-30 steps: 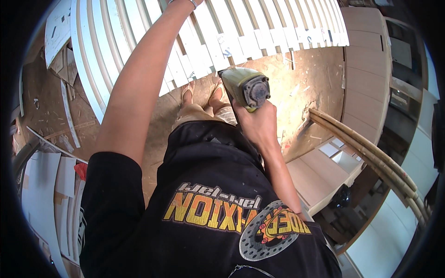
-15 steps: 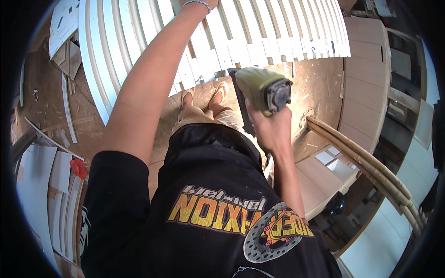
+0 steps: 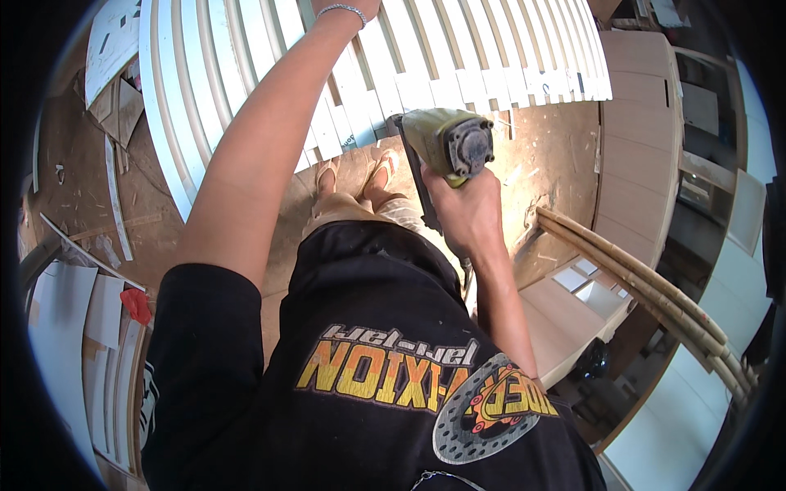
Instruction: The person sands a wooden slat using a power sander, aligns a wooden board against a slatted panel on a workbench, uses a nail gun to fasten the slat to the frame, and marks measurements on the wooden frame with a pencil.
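My right hand is wrapped round the grip of a yellow-green nail gun with a dark, scuffed end cap. The gun's narrow black nose lies at the near edge of a panel of white slats; I cannot tell whether it touches. Long gaps run between the slats, and short white pieces line the near edge. Across the panel reaches my left arm, and my left hand, with a chain bracelet at the wrist, is at the far top edge of the view. Its fingers are cut off there.
Bamboo poles slant along the right, near pale wooden cabinet panels. Left of me lie white boards, a red scrap and thin strips. My sandalled feet stand on the brown, chip-strewn floor just before the panel.
My right hand and the nail gun have moved a little to the left and farther from me, closer along the panel's near edge. My left hand has shifted slightly left in view.
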